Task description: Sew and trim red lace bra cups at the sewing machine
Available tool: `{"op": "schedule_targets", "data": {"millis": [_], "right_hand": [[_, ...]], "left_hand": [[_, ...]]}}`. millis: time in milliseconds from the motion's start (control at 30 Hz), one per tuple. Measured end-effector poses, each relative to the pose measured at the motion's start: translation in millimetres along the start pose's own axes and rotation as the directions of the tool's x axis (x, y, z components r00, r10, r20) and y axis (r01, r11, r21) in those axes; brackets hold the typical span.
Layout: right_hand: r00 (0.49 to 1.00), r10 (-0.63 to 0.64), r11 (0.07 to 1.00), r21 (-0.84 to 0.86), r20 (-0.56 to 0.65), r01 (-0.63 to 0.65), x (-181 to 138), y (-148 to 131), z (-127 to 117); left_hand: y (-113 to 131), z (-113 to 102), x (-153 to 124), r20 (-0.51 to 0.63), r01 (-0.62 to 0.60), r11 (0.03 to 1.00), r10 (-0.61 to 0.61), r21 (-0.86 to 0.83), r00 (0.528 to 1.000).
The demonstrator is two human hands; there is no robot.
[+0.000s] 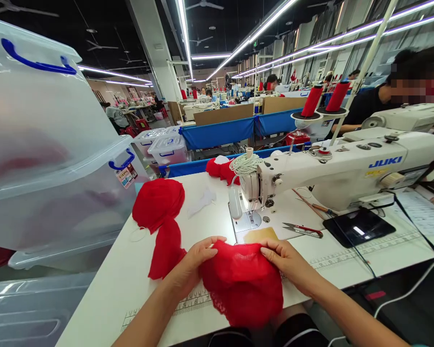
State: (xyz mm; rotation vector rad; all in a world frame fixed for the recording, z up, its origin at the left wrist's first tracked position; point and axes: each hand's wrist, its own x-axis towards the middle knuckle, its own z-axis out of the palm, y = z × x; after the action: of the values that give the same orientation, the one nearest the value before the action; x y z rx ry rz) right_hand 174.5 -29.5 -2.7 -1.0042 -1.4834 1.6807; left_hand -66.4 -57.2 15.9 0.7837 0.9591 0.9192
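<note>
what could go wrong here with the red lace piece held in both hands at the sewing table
The red lace piece, pinched by the left hand and right hand, hangs over the front edge of the table and might slip off. The snips lie close to the right hand, so the lace could snag on their points.

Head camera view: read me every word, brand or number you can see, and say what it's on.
"JUKI": blue letters on the sewing machine.
Tag on the plastic bin: too small to read.
Ruler printed on the table: numbers too small to read.
Paper sheet: blurred, unreadable.
</note>
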Motion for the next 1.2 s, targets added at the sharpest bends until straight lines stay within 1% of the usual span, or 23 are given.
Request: {"op": "schedule_targets", "data": {"millis": [67,100,167,200,267,367,467,533,600,633,700,767,800,867,967,1033,1200], "right_hand": [[0.998,-0.060,0.993,-0.105,0.012,0.061,3,-3,-2],[0.996,-0.085,0.985,-0.147,0.020,0.087,4,-4,-3],[0.991,-0.129,0.970,-0.205,0.033,0.133,6,-4,-5],[0.988,-0.148,0.965,-0.216,0.032,0.151,7,-3,-6],[0.986,-0.165,0.964,-0.210,0.017,0.165,8,1,-9],[0.989,-0.144,0.971,-0.193,-0.021,0.138,10,7,-12],[0.992,-0.124,0.976,-0.183,-0.036,0.115,11,8,-11],[0.991,-0.123,0.980,-0.161,-0.055,0.113,11,6,-8],[0.993,-0.098,0.991,-0.098,-0.071,0.091,10,2,-4],[0.996,-0.066,0.997,-0.047,-0.059,0.064,9,0,-3],[1.000,0.018,0.998,0.052,0.012,-0.019,6,-3,-2],[0.995,0.077,0.994,0.071,0.065,-0.081,4,-5,-4],[0.995,0.081,0.995,0.048,0.056,-0.084,5,-4,-6],[0.999,0.040,0.999,-0.019,-0.013,-0.040,8,-2,-11],[0.993,-0.059,0.995,-0.087,-0.103,0.050,16,6,-18],[0.988,-0.090,0.991,-0.107,-0.128,0.077,22,11,-20],[0.979,-0.114,0.987,-0.131,-0.171,0.092,30,19,-18]], "left_hand": [[3,3,4,-0.056,0.004,0.991,0.004,0.135,0.998],[5,6,6,-0.094,-0.013,0.980,0.032,0.197,0.995],[6,12,9,-0.149,-0.087,0.959,0.131,0.271,0.980],[5,15,10,-0.170,-0.128,0.952,0.180,0.277,0.969],[2,17,11,-0.192,-0.173,0.951,0.225,0.255,0.955],[-5,14,12,-0.202,-0.155,0.959,0.204,0.236,0.958],[-9,10,12,-0.219,-0.161,0.961,0.211,0.225,0.953],[-10,8,12,-0.235,-0.173,0.967,0.215,0.187,0.948],[-10,8,12,-0.268,-0.180,0.976,0.208,0.126,0.941],[-10,8,12,-0.290,-0.185,0.978,0.205,0.096,0.935],[-10,6,13,-0.344,-0.201,0.978,0.207,0.053,0.916],[-12,3,14,-0.392,-0.215,0.976,0.213,0.040,0.895],[-12,2,14,-0.410,-0.218,0.975,0.214,0.036,0.887],[-14,0,13,-0.429,-0.217,0.976,0.210,0.034,0.878],[-16,-1,11,-0.436,-0.204,0.978,0.200,0.038,0.878],[-16,0,11,-0.441,-0.196,0.980,0.195,0.042,0.876],[-18,-1,13,-0.452,-0.183,0.981,0.190,0.059,0.871]]}}
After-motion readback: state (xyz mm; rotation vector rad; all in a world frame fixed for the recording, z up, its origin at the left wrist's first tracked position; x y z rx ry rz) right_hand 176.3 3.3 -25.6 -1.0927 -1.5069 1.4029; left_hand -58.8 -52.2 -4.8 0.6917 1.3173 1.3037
